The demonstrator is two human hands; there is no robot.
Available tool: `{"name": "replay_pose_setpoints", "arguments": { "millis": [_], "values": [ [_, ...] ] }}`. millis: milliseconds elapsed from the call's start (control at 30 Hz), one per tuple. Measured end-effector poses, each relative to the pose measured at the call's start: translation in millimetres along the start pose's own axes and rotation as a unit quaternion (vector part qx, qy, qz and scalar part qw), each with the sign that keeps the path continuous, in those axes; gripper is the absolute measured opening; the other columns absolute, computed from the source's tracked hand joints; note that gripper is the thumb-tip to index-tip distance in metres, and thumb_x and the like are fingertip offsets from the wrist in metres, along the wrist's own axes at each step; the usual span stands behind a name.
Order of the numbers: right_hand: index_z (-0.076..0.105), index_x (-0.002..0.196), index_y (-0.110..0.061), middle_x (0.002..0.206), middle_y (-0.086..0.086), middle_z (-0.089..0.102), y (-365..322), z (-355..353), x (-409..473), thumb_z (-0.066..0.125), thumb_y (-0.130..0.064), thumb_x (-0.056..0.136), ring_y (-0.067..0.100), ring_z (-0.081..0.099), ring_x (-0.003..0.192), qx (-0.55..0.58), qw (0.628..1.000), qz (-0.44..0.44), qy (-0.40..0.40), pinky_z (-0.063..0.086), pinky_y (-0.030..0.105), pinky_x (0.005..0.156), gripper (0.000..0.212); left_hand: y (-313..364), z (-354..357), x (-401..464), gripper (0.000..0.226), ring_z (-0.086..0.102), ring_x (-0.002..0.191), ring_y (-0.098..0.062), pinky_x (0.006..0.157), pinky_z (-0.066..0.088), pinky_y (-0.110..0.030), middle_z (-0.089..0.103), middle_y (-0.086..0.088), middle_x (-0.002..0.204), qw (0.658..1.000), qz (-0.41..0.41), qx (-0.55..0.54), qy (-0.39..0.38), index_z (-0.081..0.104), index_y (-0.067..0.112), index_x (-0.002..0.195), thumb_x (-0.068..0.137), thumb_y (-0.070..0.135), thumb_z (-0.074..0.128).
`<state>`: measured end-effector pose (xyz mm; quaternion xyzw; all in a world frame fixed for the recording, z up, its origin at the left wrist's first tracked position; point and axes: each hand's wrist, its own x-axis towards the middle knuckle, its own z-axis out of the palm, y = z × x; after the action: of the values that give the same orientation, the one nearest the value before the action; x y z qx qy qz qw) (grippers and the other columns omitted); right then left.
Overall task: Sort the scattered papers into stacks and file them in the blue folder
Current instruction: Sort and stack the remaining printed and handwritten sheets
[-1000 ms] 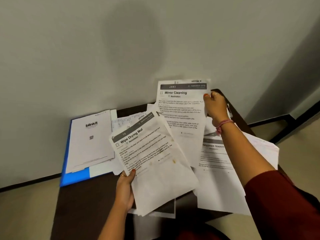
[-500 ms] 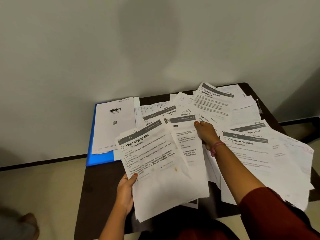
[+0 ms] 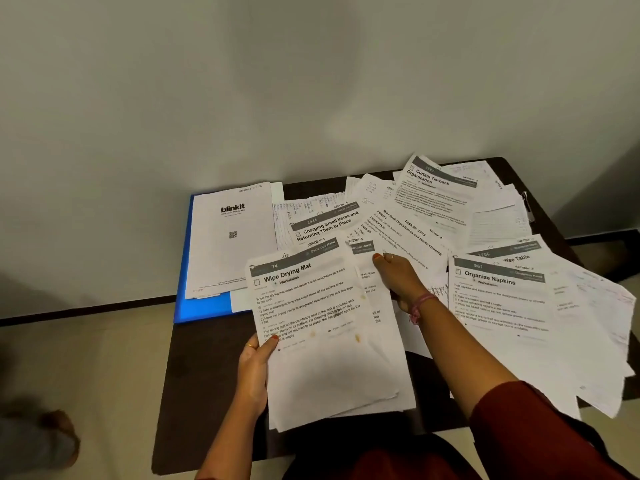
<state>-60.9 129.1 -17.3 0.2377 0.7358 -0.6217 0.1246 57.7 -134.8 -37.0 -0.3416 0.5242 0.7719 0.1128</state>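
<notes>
Fingers of left hand [image 3: 254,372] grip a creased paper sheaf [image 3: 322,334]; right hand [image 3: 398,282] pinches its top sheet.

Much of the desk lies buried under paper

The blue folder [image 3: 204,306] shows only an edge and corner — sheets cover the rest. Small print on the scattered papers [image 3: 429,216] is unreadable, and a blurred shape [image 3: 38,441] sits at lower left — unidentifiable.

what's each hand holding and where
Left hand grips the stack by its lower left edge; right hand holds the sheet behind it by its right edge.
</notes>
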Motion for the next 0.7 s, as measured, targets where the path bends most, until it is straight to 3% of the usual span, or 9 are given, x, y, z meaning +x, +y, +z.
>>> {"name": "replay_pose_setpoints", "arguments": {
  "millis": [167,333,567,700],
  "values": [
    [0.052,0.075,-0.012,0.067,0.005,0.052,-2,12,-7,0.049,-0.026,0.096,0.016,0.049,0.057,0.025,0.999,0.016,-0.022,0.038,0.018,0.048,0.025,2,0,4,0.023,0.065,0.103,-0.03,0.092,0.05,-0.048,0.07,-0.011,0.111,0.999,0.007,0.032,-0.007,0.06,0.014,0.114,0.094,0.004,0.054],
    [0.055,0.094,0.005,0.086,0.011,0.058,3,18,-1,0.052,-0.036,0.092,0.021,0.054,0.077,0.043,0.998,0.014,-0.051,0.043,0.035,0.071,0.041,3,0,5,0.02,0.067,0.1,-0.028,0.088,0.052,-0.044,0.071,-0.009,0.108,0.997,0.014,0.068,-0.019,0.061,0.013,0.11,0.095,0.004,0.052],
    [0.056,0.089,-0.002,0.079,0.006,0.054,0,18,-3,0.047,-0.044,0.095,0.018,0.048,0.072,0.02,0.997,0.007,-0.077,0.038,0.029,0.068,0.043,2,2,9,0.023,0.067,0.101,-0.026,0.093,0.05,-0.046,0.071,-0.006,0.109,0.991,0.02,0.126,-0.041,0.063,0.016,0.109,0.095,0.002,0.051],
    [0.062,0.118,-0.013,0.111,0.001,0.066,1,18,-8,0.04,-0.053,0.096,0.019,0.061,0.099,0.008,0.997,0.015,-0.081,0.048,0.035,0.093,0.052,1,6,12,0.026,0.066,0.103,-0.026,0.094,0.05,-0.047,0.07,-0.006,0.11,0.99,0.019,0.128,-0.047,0.062,0.018,0.109,0.094,0.0,0.052]
  ]
}}
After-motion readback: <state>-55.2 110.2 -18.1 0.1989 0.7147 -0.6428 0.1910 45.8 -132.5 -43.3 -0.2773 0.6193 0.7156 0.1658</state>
